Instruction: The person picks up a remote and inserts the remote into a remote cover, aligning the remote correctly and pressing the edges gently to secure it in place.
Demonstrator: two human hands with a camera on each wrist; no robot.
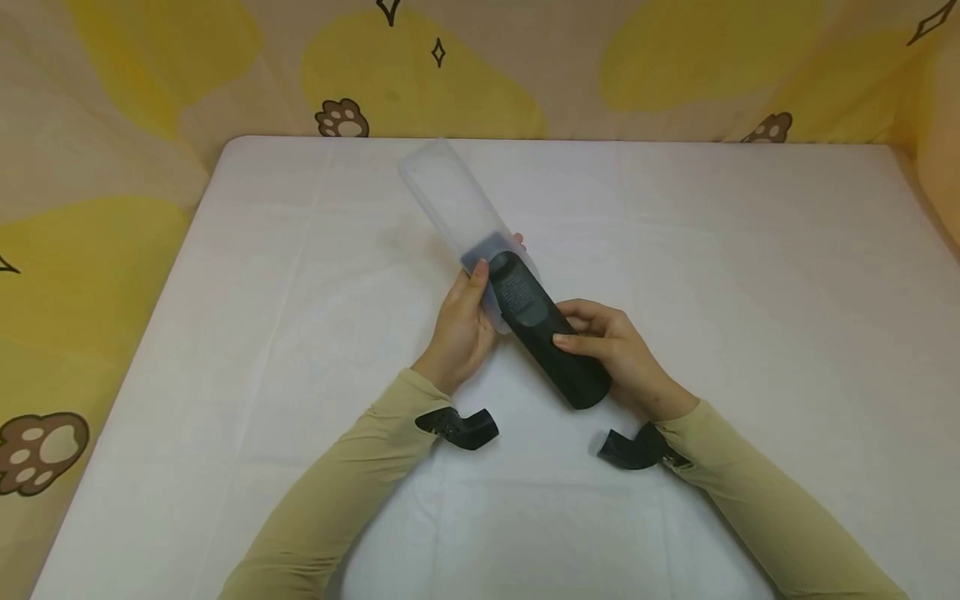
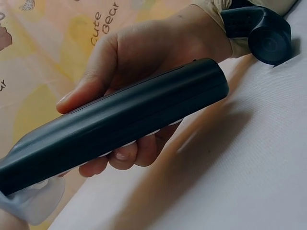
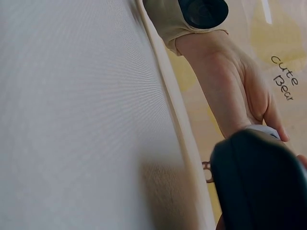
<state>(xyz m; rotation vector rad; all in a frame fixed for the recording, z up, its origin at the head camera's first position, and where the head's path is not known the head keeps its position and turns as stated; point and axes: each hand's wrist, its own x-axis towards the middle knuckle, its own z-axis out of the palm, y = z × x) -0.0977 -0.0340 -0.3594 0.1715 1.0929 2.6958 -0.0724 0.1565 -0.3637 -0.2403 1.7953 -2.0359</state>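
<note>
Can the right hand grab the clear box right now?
Probably not yet: the right hand is busy gripping the black thing, which overlaps the clear box in the head view. The box, held by the left hand, looks close, so an emptied right hand likely could.

Black device (image 1: 537, 320): smooth, satin plastic. Case (image 1: 453, 196): translucent plastic. Table cover (image 1: 750, 292): matt cloth.

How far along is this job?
Done, apparently: both things are picked up. In hand: the left hand holds the clear case, the right hand grips the dark device. Remaining, perhaps: joining or parting them; the device overlaps only the case's near end.
</note>
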